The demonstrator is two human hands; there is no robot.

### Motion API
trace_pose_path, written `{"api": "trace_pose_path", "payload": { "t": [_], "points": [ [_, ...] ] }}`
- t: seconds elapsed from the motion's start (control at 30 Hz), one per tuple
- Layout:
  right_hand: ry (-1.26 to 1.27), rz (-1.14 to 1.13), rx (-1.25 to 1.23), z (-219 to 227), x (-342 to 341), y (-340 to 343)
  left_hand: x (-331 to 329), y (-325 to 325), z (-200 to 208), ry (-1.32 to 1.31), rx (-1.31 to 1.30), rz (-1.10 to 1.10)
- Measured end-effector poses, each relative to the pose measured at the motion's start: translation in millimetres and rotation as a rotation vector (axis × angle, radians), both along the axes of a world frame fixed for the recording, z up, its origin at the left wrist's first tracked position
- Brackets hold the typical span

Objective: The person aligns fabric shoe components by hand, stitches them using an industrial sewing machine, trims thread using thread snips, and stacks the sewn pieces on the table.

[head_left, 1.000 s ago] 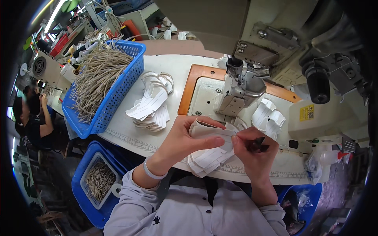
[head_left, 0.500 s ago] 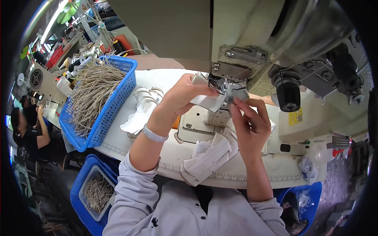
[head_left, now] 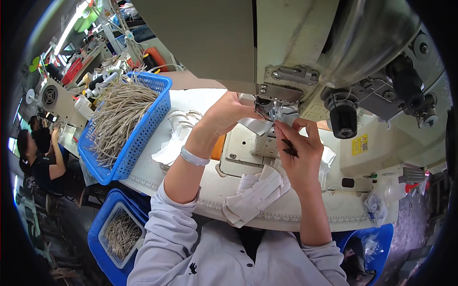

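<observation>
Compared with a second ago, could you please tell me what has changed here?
The left hand and right hand have moved forward, bringing the white piece up to the sewing machine. The right hand still holds the dark pointed tool; the blue basket and front white stack stayed put.

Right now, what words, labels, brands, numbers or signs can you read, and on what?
None legible.
Yellow label on the sewing machine: print too small to read.
Ruler strip along the front edge of the worktable: markings too small to read.
Dark emblem on the shirt: no letters visible.
</observation>
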State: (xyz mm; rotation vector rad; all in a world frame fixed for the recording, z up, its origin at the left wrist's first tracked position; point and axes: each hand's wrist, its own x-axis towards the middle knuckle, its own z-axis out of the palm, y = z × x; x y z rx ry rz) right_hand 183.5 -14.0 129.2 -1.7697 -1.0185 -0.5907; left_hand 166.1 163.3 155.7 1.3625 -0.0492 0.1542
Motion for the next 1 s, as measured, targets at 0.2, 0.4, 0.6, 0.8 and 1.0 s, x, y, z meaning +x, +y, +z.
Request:
{"api": "trace_pose_path", "payload": {
  "t": [0.2,0.4,0.6,0.8,1.0],
  "points": [
    [-0.001,0.032,-0.012,3,2,-3,-3,-1,11,-0.018,0.142,-0.01],
    [-0.003,0.04,0.006,5,3,-2,9,12,6,-0.059,0.227,-0.045],
    [0.124,0.03,0.097,4,3,2,0,7,17,0.003,0.178,0.002],
    [0.739,0.114,0.369,-3,-12,-15,-45,-12,-15,-0.143,0.072,0.348],
    [1.228,0.344,0.128,-2,-40,-24,-109,-49,-29,-0.597,0.666,0.449]
  ]
}}
